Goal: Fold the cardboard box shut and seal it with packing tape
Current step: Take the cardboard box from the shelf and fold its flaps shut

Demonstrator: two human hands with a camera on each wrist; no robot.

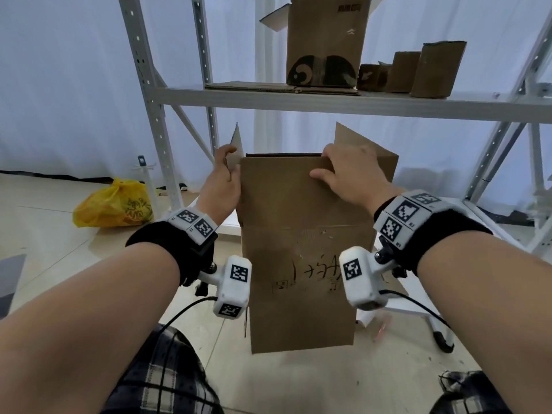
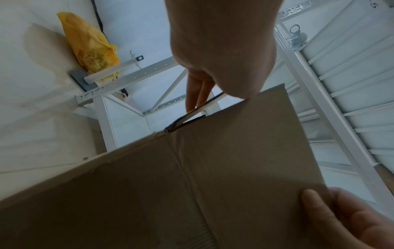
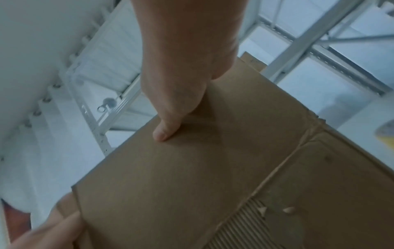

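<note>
A tall brown cardboard box with black handwriting stands upright in front of me. Its near flap is raised, and the left side flap and right side flap stick up too. My left hand grips the box's top left corner, its thumb curled over the left flap. My right hand holds the near flap's top right edge, fingers hooked over it. In the right wrist view its thumb presses on the flap's face. The left wrist view shows the box side and my fingers along the flap edge.
A grey metal rack rises right behind the box. Its shelf carries several cardboard boxes. A yellow plastic bag lies on the tiled floor at the left. A low white frame is at the box's right.
</note>
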